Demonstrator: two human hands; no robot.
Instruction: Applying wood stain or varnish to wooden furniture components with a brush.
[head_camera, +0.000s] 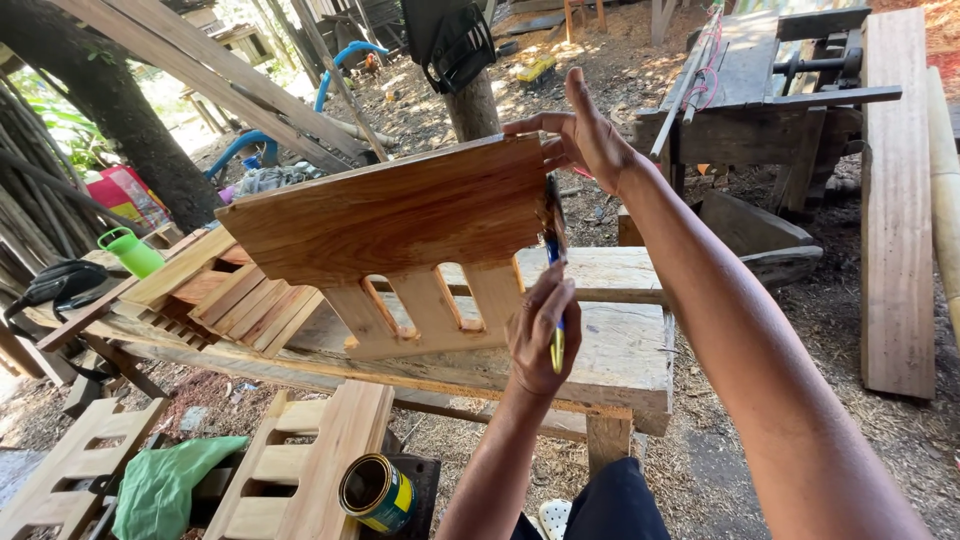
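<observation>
Steadying wooden panel (400, 215) with right hand (585, 135); left hand (540, 330) brushing edge.

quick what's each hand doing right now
Left hand: closed on a paintbrush.
Right hand: fingers gripping the top corner of the wooden panel.

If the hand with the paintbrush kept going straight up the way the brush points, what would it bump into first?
Probably the end edge of the slatted wooden piece: the left hand points its paintbrush up against it, bristles apparently touching already, below the right hand.
</observation>
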